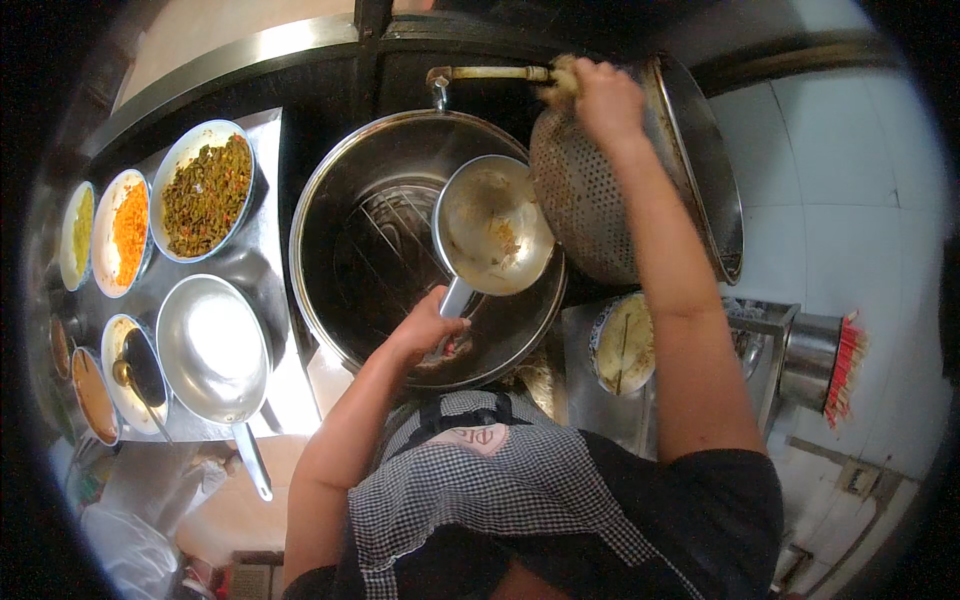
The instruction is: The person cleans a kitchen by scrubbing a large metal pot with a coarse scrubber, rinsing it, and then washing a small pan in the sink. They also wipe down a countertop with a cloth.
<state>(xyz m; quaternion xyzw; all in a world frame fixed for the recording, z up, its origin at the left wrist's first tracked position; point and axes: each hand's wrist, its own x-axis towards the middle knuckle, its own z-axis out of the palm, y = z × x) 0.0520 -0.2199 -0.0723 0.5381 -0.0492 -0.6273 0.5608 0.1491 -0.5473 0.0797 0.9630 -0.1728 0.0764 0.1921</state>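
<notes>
My left hand (429, 328) grips the handle of a metal pan (487, 217), which is tilted over a large round metal pot (307, 300). Bits of orange-brown food cling to the pan's inside. My right hand (611, 101) is raised at the upper right, closed on a tan scrubber (561, 81) beside the end of a metal pipe spout (495, 73). The scrubber is partly hidden by the fingers and blurred. Below this hand, a perforated metal strainer (581, 195) leans at the right of the pot, partly behind my forearm.
On the left steel counter (262, 150) stand a bowl of chopped green vegetables (206, 195), a bowl of orange food (129, 232), several sauce bowls and an empty metal pan (214, 349). At right are a bowl with pale paste (626, 345) and a metal container (810, 360) of red-tipped sticks.
</notes>
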